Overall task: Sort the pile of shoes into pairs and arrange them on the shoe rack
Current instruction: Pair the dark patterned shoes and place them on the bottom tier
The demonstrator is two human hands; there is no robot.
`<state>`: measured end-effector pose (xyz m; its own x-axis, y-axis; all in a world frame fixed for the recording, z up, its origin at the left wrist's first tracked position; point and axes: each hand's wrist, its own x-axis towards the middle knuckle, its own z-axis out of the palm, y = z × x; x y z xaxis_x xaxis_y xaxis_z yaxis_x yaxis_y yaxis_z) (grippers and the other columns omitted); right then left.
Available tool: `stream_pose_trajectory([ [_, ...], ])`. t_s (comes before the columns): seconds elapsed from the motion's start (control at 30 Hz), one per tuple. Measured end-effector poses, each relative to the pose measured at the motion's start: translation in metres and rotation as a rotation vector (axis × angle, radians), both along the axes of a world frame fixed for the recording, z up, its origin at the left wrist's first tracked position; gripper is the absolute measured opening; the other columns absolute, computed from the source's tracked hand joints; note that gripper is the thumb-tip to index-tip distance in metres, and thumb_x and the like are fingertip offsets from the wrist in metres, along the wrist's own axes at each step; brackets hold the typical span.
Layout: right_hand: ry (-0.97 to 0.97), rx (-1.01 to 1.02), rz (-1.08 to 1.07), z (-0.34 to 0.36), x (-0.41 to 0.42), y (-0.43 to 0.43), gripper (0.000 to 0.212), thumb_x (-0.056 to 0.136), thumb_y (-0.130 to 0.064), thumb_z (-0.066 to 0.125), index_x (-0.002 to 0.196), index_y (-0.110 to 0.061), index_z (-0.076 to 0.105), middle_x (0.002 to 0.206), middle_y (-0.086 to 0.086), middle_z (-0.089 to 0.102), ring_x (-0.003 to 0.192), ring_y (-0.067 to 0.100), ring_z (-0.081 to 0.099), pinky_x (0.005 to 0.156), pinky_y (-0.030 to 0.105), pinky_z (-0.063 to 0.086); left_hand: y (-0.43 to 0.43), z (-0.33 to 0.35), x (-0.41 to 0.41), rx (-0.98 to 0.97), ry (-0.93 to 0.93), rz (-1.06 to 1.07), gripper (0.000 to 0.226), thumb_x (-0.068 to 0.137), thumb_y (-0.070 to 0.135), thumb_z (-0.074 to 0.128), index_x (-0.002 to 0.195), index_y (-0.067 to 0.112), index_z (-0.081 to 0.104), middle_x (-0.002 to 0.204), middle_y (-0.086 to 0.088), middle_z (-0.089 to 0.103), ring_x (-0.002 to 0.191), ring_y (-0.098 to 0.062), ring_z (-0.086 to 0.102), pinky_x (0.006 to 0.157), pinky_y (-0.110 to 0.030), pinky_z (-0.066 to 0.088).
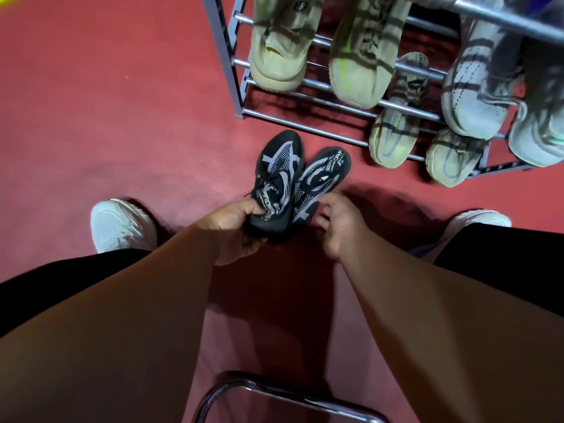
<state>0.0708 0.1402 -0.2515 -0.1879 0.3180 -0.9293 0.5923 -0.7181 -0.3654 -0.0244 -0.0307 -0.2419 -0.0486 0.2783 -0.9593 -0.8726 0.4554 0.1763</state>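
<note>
Two black shoes with grey patterns lie side by side on the red floor, toes toward the rack. My left hand [235,232] grips the heel of the left black shoe [279,175]. My right hand [338,221] touches the heel side of the right black shoe [320,181], fingers curled against it. The metal shoe rack [305,129] stands just beyond, holding two beige shoes [280,47] on the left, a smaller beige pair [393,135] on the lowest bars, and whitish shoes [470,96] at the right.
My own feet in white sneakers [122,224] rest on the red floor at both sides. A chrome chair or stool tube [274,392] curves at the bottom edge. Open red floor stretches to the left of the rack.
</note>
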Motion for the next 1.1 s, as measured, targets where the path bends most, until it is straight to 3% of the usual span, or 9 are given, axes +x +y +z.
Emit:
stream_pose_trajectory([
  [0.07,-0.093,-0.024,0.071,-0.004,0.011,-0.009,0.012,0.091,-0.026,0.059,0.099,-0.024,0.067,0.081,-0.006,0.073,0.077,0.017,0.062,0.068,0.034,0.047,-0.007,-0.006,0.005,-0.089,0.055,-0.066,0.018,0.085,0.023,0.062,0.102,0.023,0.068,0.089,-0.001,0.073,0.073,-0.019,0.065,0.055,-0.024,0.052],
  [0.13,-0.197,-0.095,0.164,-0.008,0.022,-0.021,0.023,0.09,-0.031,0.061,0.109,-0.017,0.067,0.099,0.004,0.067,0.087,0.024,0.061,0.083,0.042,0.054,-0.014,-0.012,0.009,-0.156,0.079,-0.131,0.017,0.09,0.019,0.06,0.106,0.018,0.067,0.093,-0.005,0.075,0.075,-0.021,0.068,0.059,-0.027,0.054],
  [0.2,-0.24,-0.174,0.203,-0.01,0.027,-0.031,0.036,0.091,-0.033,0.061,0.12,-0.011,0.063,0.106,0.01,0.061,0.091,0.029,0.057,0.094,0.046,0.052,-0.018,-0.017,0.012,-0.182,0.083,-0.147,0.016,0.093,0.014,0.056,0.107,0.016,0.065,0.094,-0.007,0.075,0.076,-0.022,0.068,0.063,-0.03,0.055],
  [0.3,-0.203,-0.217,0.125,-0.011,0.023,-0.037,0.036,0.089,-0.026,0.058,0.122,-0.012,0.062,0.104,0.009,0.064,0.092,0.028,0.06,0.092,0.046,0.049,-0.02,-0.021,0.011,-0.185,0.111,-0.155,0.016,0.094,0.013,0.055,0.106,0.017,0.065,0.094,-0.005,0.075,0.078,-0.023,0.068,0.068,-0.033,0.055],
  [0.47,-0.163,-0.222,-0.02,-0.015,0.016,-0.035,0.035,0.09,-0.022,0.055,0.121,-0.011,0.065,0.11,0.01,0.069,0.103,0.032,0.064,0.103,0.05,0.047,-0.016,-0.02,0.013,-0.134,0.066,-0.127,0.026,0.091,0.015,0.055,0.115,0.018,0.065,0.11,-0.008,0.073,0.093,-0.029,0.072,0.074,-0.037,0.057],
  [0.67,-0.068,-0.272,-0.074,-0.016,0.01,-0.041,0.021,0.088,-0.023,0.055,0.102,-0.014,0.067,0.093,0.005,0.072,0.095,0.027,0.065,0.101,0.043,0.045,-0.015,-0.018,0.014,-0.049,0.036,-0.088,0.03,0.091,0.019,0.057,0.12,0.019,0.065,0.112,-0.007,0.073,0.088,-0.027,0.073,0.072,-0.036,0.057],
  [0.8,-0.033,-0.288,-0.076,-0.02,0.012,-0.042,0.035,0.089,-0.022,0.054,0.118,-0.012,0.07,0.114,0.007,0.075,0.117,0.029,0.066,0.113,0.048,0.04,-0.01,-0.016,0.015,0.009,-0.005,-0.067,0.033,0.089,0.02,0.059,0.121,0.019,0.066,0.113,-0.006,0.073,0.083,-0.024,0.074,0.069,-0.034,0.057],
  [1.0,-0.063,-0.248,-0.086,-0.017,0.018,-0.03,0.032,0.089,-0.019,0.06,0.119,-0.013,0.069,0.109,0.009,0.075,0.099,0.028,0.071,0.087,0.045,0.054,-0.011,-0.006,0.005,0.141,-0.095,-0.018,0.037,0.071,0.025,0.064,0.107,0.019,0.068,0.095,-0.002,0.077,0.077,-0.022,0.075,0.072,-0.031,0.056],
  [1.1,-0.008,-0.223,-0.093,-0.005,0.013,-0.022,0.016,0.089,-0.007,0.061,0.104,-0.005,0.068,0.078,0.012,0.076,0.071,0.025,0.075,0.065,0.041,0.063,-0.01,0.005,-0.003,0.154,-0.076,-0.038,0.038,0.067,0.028,0.064,0.104,0.018,0.067,0.09,-0.003,0.076,0.074,-0.021,0.074,0.066,-0.027,0.056],
])
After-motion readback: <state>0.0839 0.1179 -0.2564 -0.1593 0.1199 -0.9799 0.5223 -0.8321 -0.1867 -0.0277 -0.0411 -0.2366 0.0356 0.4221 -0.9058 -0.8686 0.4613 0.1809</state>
